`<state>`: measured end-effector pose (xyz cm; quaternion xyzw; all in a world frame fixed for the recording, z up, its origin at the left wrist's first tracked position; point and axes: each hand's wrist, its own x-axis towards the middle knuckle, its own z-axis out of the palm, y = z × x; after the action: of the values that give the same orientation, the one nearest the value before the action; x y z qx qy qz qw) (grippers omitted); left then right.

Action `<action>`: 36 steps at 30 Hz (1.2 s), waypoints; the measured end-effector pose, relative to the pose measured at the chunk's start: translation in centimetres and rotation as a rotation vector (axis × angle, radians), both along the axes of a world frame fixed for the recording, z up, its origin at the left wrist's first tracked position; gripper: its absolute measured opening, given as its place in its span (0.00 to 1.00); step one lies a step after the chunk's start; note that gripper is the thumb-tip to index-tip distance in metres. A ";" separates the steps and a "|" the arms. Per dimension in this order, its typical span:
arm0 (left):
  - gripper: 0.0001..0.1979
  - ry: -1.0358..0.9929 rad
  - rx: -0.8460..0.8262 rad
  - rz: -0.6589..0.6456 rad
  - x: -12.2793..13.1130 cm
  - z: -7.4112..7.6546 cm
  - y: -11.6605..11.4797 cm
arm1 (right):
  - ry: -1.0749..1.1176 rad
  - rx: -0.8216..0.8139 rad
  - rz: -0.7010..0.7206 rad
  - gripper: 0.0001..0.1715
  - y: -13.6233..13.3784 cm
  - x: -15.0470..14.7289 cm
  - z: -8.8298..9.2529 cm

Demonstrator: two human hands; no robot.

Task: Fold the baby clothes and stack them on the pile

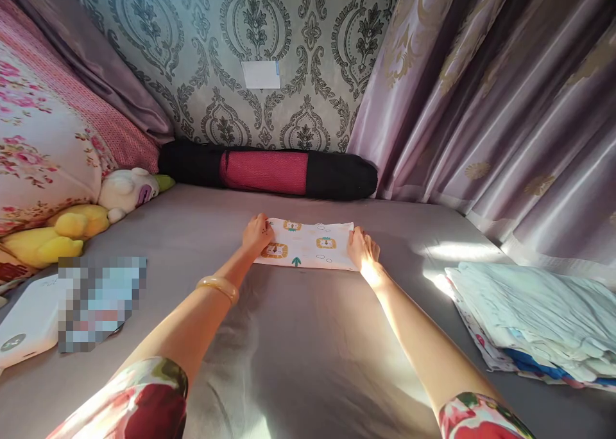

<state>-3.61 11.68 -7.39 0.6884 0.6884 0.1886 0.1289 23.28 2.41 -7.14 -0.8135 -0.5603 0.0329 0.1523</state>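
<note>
A white cloth printed with lion faces and green leaves is stretched out in a folded, flat strip, low over the grey bed sheet. At its left end my left hand is closed on the edge, fingers curled round it. My right hand grips the opposite end in the same way. Both arms reach forward, and a pale bangle sits on the left wrist. Whether the cloth's underside touches the sheet, I cannot tell.
Folded clothes are stacked at the right. To the left lie a white power bank, a blurred-out flat object and plush toys beside a floral pillow. A black and red long bag lies along the patterned wall.
</note>
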 end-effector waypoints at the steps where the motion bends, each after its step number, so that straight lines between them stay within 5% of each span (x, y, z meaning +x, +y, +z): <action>1: 0.18 0.003 -0.006 0.005 0.0 -0.1 0.1 | -0.005 -0.014 -0.008 0.25 0.0 -0.1 0.0; 10: 0.22 -0.024 -0.058 0.055 -0.4 0.3 0.2 | -0.027 -0.091 -0.116 0.22 0.9 -0.1 -0.3; 17: 0.15 0.027 -0.069 0.050 -2.2 0.0 -1.0 | 0.044 -0.078 -0.123 0.22 0.8 0.0 -0.1; 23: 0.18 0.140 0.107 0.031 -1.2 0.9 -2.8 | 0.069 -0.052 -0.146 0.25 0.4 -0.2 1.3; 25: 0.19 0.153 0.124 -0.050 0.2 1.3 -3.4 | -0.018 0.040 -0.090 0.25 0.2 -1.6 1.6; 30: 0.20 0.089 0.067 -0.306 4.5 1.1 -4.8 | -0.068 0.051 0.308 0.24 0.4 -6.8 0.8; 36: 0.24 0.131 0.014 -0.365 6.3 -0.8 -5.3 | -0.041 -0.012 0.465 0.30 0.8 -8.9 -1.0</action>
<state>2.74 6.38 -8.24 0.8135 0.5577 0.1218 0.1111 14.33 3.20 -8.13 -0.6639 -0.7354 0.0540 0.1243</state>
